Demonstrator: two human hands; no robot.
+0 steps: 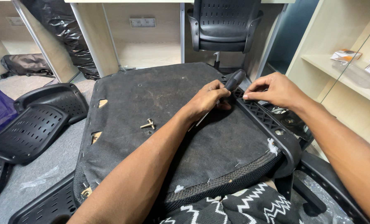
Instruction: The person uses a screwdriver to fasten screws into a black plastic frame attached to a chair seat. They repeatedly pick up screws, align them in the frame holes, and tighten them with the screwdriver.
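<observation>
Screwdriver on upturned seat's right edge.
Left hand [207, 97] grips rigid screwdriver [234, 79] by handle; right hand [274, 89] pinches stiff armrest bracket [261, 116].

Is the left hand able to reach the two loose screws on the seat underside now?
Probably yes. The screws lie bare on the seat underside, just beside the left forearm, with nothing over them. But the left hand holds a screwdriver, so it must free its fingers first.
</observation>
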